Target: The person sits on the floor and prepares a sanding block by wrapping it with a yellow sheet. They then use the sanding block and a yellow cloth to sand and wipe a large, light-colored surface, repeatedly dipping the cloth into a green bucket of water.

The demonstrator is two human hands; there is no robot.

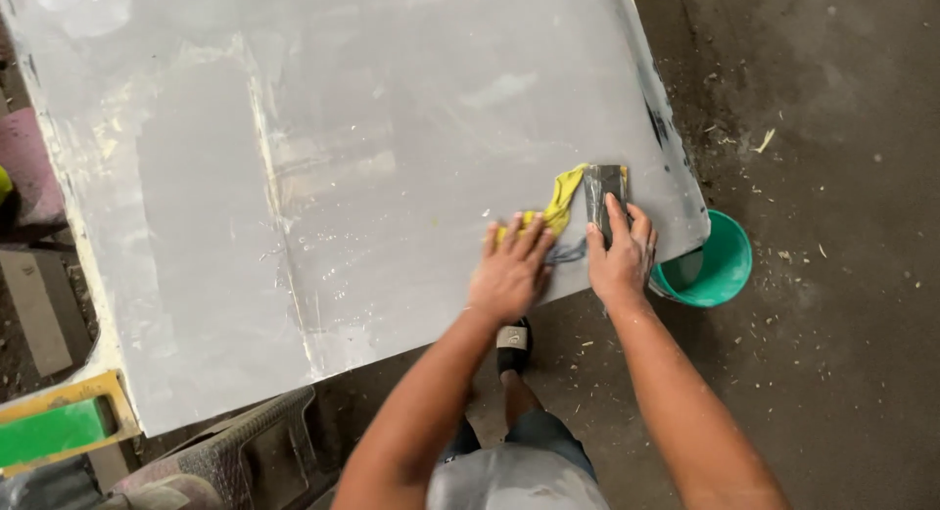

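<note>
A large grey, wet-looking panel (343, 177) fills most of the view. My left hand (511, 270) lies flat, fingers spread, on a yellow cloth (562, 199) near the panel's near right corner. My right hand (621, 255) presses a dark grey sanding sheet (599, 187) against the panel just right of the cloth. Both hands rest close together on the surface.
A teal bucket (720, 270) stands on the dirty concrete floor (842, 177) just under the panel's right corner. A yellow-framed green object (59, 427) sits at the lower left. My sandalled foot (513, 342) shows beneath the panel's edge.
</note>
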